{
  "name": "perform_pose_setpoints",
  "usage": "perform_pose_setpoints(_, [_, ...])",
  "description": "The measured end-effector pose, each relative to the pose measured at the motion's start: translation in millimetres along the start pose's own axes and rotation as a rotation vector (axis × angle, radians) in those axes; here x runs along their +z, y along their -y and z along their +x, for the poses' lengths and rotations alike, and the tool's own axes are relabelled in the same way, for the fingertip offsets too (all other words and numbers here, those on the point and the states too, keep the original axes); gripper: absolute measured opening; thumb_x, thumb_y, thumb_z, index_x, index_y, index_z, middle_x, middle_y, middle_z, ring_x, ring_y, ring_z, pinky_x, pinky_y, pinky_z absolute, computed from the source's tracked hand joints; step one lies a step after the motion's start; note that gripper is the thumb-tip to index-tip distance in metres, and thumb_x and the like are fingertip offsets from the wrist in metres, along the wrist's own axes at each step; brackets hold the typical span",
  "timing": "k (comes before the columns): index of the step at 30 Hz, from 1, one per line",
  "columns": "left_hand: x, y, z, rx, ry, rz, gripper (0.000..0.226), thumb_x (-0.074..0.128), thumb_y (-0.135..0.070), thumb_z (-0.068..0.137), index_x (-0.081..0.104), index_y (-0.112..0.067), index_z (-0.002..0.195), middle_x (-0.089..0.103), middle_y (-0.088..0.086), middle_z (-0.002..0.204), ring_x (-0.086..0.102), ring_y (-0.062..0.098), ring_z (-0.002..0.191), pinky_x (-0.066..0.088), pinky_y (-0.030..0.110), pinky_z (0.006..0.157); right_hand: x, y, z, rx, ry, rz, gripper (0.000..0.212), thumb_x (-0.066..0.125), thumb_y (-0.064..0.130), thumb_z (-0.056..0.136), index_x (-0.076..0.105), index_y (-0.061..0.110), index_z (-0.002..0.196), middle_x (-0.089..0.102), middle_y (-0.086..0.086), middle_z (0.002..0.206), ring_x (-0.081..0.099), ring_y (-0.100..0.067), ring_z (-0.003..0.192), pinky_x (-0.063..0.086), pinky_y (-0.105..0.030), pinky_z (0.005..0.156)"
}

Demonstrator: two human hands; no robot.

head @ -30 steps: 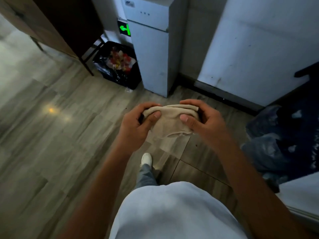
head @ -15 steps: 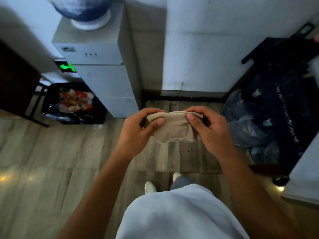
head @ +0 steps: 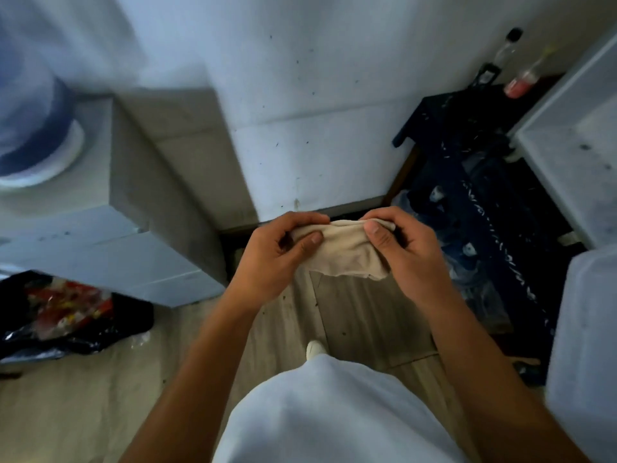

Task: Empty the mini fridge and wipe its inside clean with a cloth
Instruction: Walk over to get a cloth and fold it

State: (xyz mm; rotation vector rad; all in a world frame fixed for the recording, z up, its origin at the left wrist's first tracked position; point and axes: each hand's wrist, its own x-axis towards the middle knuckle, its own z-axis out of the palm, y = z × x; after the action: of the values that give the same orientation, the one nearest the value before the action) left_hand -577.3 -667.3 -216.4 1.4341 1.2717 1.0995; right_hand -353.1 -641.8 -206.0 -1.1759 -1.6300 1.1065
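A beige cloth (head: 344, 253) hangs between both hands at chest height in the middle of the view. My left hand (head: 270, 259) pinches its left top edge with thumb and fingers. My right hand (head: 405, 252) pinches its right top edge the same way. A white appliance (head: 574, 155) that may be the mini fridge shows at the right edge, only partly in frame. Its inside is hidden.
A white water dispenser (head: 127, 228) with a blue bottle (head: 30, 128) stands at the left. A black bin bag of colourful rubbish (head: 66, 312) lies below it. Dark bags (head: 477, 228) pile up at the right by a bottle (head: 519, 78). A white wall is ahead.
The view has swung to the right: the dispenser and rubbish bag slid left, and the dark bags and white appliance came in at the right. Both hands keep holding the cloth.
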Motion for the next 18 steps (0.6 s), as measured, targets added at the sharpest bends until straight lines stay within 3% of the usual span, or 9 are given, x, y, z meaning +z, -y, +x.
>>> perform_pose_setpoints(4, [9.1, -4.4, 62.3, 0.040, 0.114, 0.013, 0.026, 0.068, -0.022, 0.099, 0.073, -0.028, 0.124, 0.075, -0.008, 0.116, 0.069, 0.015, 0.111, 0.055, 0.017, 0.090, -20.1, -0.9, 34.5, 0.005, -0.054, -0.010, 0.020, 0.073, 0.042, 0.086, 0.067, 0.030, 0.102, 0.070, 0.016, 0.095, 0.069, -0.007, 0.088, 0.054, -0.014, 0.067])
perform_pose_setpoints(9, [23.7, -5.8, 127.0, -0.021, 0.204, -0.066, 0.026, 0.070, -0.040, 0.094, 0.075, -0.036, 0.119, 0.076, -0.015, 0.116, 0.071, 0.011, 0.112, 0.063, 0.032, 0.090, -42.7, -10.5, 68.4, 0.069, -0.235, 0.051, 0.018, 0.073, 0.037, 0.087, 0.071, 0.027, 0.101, 0.073, 0.008, 0.097, 0.071, -0.015, 0.093, 0.059, -0.029, 0.073])
perform_pose_setpoints(13, [33.8, -5.0, 179.3, 0.108, 0.346, 0.140, 0.032, 0.067, -0.047, 0.091, 0.072, -0.038, 0.121, 0.073, -0.026, 0.109, 0.067, -0.008, 0.105, 0.051, 0.005, 0.084, -57.2, -14.2, 88.8, 0.051, -0.373, 0.004, 0.010, 0.071, 0.025, 0.090, 0.072, 0.022, 0.100, 0.073, 0.010, 0.098, 0.069, -0.010, 0.092, 0.054, -0.018, 0.073])
perform_pose_setpoints(18, [38.4, -0.4, 247.7, 0.193, 0.540, 0.130, 0.017, 0.072, -0.030, 0.095, 0.075, -0.025, 0.111, 0.074, -0.015, 0.105, 0.069, 0.001, 0.099, 0.050, 0.005, 0.080, -62.5, -12.6, 109.4, 0.107, -0.521, 0.002, 0.012, 0.072, 0.031, 0.088, 0.070, 0.025, 0.099, 0.072, 0.011, 0.097, 0.069, -0.007, 0.089, 0.053, -0.016, 0.071])
